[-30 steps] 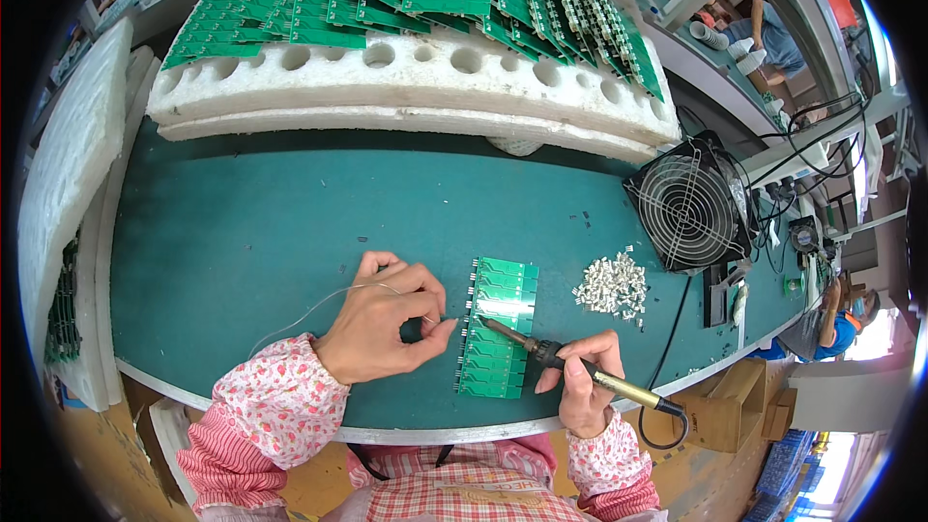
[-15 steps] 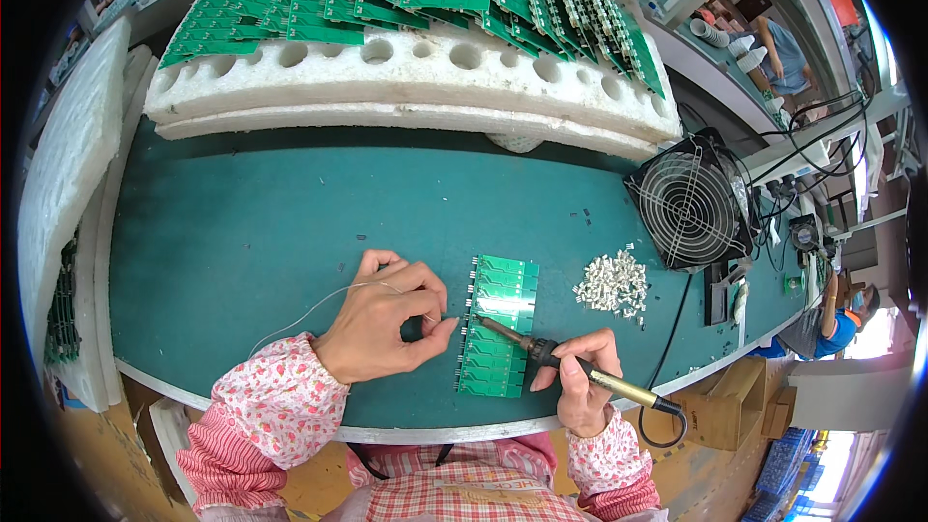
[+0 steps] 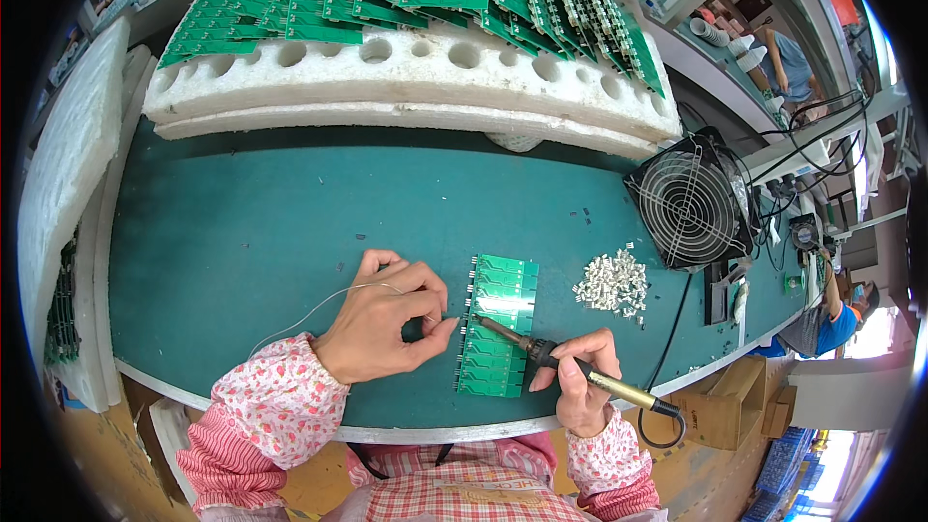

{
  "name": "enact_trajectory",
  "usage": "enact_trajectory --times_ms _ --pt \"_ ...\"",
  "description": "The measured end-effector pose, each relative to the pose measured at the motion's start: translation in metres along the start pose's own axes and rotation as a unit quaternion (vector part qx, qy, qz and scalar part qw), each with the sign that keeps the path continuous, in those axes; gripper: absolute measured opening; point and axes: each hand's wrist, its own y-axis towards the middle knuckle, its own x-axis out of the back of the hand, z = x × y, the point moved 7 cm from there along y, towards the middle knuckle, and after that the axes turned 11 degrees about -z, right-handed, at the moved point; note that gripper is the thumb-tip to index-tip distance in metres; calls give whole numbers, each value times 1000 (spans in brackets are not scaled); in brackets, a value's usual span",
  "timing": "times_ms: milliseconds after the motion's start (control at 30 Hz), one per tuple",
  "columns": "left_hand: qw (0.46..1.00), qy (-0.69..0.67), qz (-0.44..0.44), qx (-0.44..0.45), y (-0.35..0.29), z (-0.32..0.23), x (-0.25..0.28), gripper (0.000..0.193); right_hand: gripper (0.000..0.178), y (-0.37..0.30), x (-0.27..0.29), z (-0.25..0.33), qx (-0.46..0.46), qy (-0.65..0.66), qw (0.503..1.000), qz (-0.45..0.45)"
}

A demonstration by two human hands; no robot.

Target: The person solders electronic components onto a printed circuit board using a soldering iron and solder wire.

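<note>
A green circuit board panel lies flat on the table in front of me, with a row of small parts along its left edge. My left hand is closed beside that edge, thumb and forefinger pinching a thin solder wire that trails back over the hand toward the sleeve. In my right hand is a soldering iron, gripped by its dark collar. Its tip points left and reaches the board's left edge, close to my left fingertips. Whether the tip touches a joint is too small to tell.
Right of the board lies a heap of small white connectors. Behind it stands a black fan with a wire grille. White foam carrying many green boards spans the back; foam slabs stand at left. A co-worker is at far right.
My hands, the iron and the board stay in place. At far right the co-worker has shifted slightly.
</note>
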Motion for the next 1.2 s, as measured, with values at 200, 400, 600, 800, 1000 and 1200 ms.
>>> enact_trajectory --times_ms 200,400,600,800,1000,1200 --pt "1000 11 0 -6 1 -2 0 25 20 1 -1 3 7 -12 1000 1" --pt "1000 18 0 -13 0 -3 0 25 19 0 -1 3 13 -20 1000 5" --pt "1000 8 -11 -11 0 -1 1 25 20 -10 13 -1 18 30 998 -57" --pt "1000 -8 20 -13 -3 -5 -2 26 20 -23 16 -5 -11 53 997 -48" --pt "999 -16 36 -18 -6 -5 -5 26 16 -21 10 -4 -12 30 999 -31" --pt "999 -14 43 -19 -6 -6 -6 25 15 -20 9 -2 -10 19 999 -24"
